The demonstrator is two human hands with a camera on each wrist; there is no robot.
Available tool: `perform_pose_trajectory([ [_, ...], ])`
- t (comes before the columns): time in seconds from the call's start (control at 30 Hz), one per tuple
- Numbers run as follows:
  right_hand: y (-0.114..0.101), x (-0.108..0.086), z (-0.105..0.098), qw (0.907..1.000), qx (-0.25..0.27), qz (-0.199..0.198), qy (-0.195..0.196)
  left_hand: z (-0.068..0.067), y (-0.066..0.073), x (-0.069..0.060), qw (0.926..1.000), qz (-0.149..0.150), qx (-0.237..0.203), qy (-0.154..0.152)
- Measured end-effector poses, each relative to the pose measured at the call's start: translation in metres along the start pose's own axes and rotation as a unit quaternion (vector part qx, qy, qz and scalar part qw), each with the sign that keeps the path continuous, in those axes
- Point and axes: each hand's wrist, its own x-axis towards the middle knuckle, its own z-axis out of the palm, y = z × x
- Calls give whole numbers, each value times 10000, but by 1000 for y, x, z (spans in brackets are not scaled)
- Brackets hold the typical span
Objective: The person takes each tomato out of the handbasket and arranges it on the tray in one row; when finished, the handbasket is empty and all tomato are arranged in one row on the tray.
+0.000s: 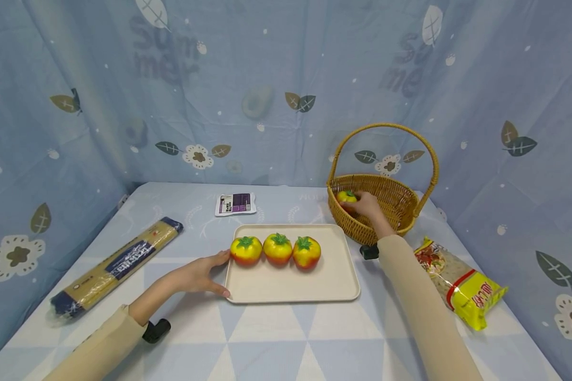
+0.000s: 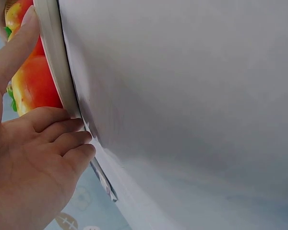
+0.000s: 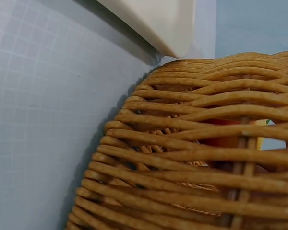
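Inside the left part of the wicker basket [image 1: 362,233], my right hand [image 1: 366,205] grips a yellow-red tomato [image 1: 346,197] with a green top. In the right wrist view the basket's weave [image 3: 182,124] hides the hand almost wholly; some red shows through the gaps. My left hand [image 1: 202,275] rests at the left edge of the beige tray [image 1: 291,288], thumb and fingers spread and fairly straight. Three more tomatoes stand in a row on the tray: a left one [image 1: 246,251], a middle one [image 1: 277,249] and a right one [image 1: 307,253].
A long pack of noodles [image 1: 119,264] lies at the left. Behind the tray is a small white and purple packet [image 1: 235,204]. To the right, in front of the basket, lies a yellow and red food bag [image 1: 459,283]. The basket's tall handle [image 1: 386,126] arches over it.
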Motion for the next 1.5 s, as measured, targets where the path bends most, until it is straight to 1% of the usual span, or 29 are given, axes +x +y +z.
perform_pose_trajectory([
  [0.1, 1, 0, 0, 10000, 47, -19, 20, 0, 0, 0, 10000, -24, -9, -9],
  [0.27, 5, -3, -1, 9997, 4, -152, 202, 0, 0, 1, 9999, -101, -20, -32],
  [0.43, 6, -9, -3, 9982, -201, -354, 432, 1, 0, 0, 9999, -138, -59, -45],
  [0.63, 5, -20, -5, 9965, -216, -563, 582, 1, 2, -2, 9999, -113, -44, -41],
  [0.8, 1, -33, -9, 9940, -82, -771, 771, 1, 2, -1, 10000, -80, -40, -30],
  [0.93, -1, -48, -10, 9908, 9, -944, 966, 1, 1, -1, 10000, -68, -35, -29],
  [1.13, -3, -72, -10, 9796, 143, -1335, 1494, 1, 1, -1, 10000, -33, -38, -48],
  [1.23, -6, -82, -11, 9736, 133, -1550, 1669, 0, 1, -1, 10000, -28, -38, -45],
  [1.33, -7, -89, -12, 9700, 94, -1710, 1725, 0, 1, -1, 10000, -19, -32, -45],
  [1.5, -7, -100, -12, 9689, 212, -1873, 1602, 0, 0, 1, 10000, -37, -51, -59],
])
